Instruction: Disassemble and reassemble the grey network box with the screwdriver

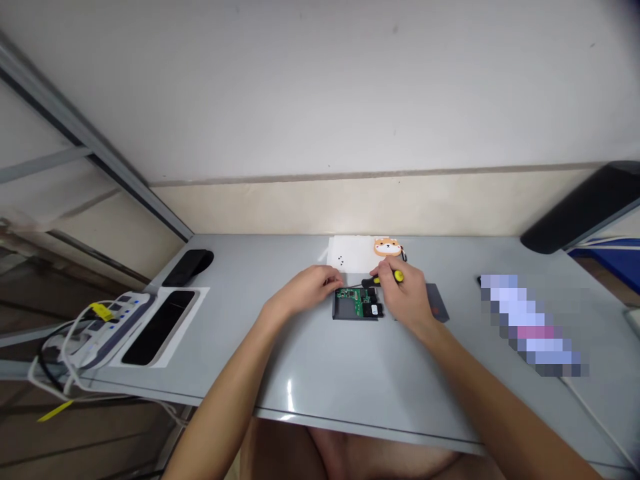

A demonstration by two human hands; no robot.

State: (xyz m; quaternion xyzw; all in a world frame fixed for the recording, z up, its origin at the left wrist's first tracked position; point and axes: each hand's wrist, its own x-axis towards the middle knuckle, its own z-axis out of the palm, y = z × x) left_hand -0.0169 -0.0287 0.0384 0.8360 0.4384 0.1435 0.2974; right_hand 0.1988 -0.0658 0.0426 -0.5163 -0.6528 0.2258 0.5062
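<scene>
A screwdriver (373, 282) with a yellow and black handle is gripped in my right hand (403, 287). Its thin shaft points left, lying low over the upper edge of a green circuit board (352, 297). The board sits in a dark, shallow housing (344, 309), with black connectors at its right side. My left hand (324, 283) is at the housing's upper left corner, fingers pinched together by the screwdriver's tip; what they hold, if anything, is hidden. A flat dark panel (437, 302) lies partly behind my right wrist.
Behind the board, small black screws (341, 261) lie on white paper (355, 250) beside an orange dog-face case (388, 247). To the left are a phone (160, 328), a power strip (113, 330) and a black object (187, 267). A dark cylinder (580, 207) stands far right; a pixelated device (530, 323) lies nearer.
</scene>
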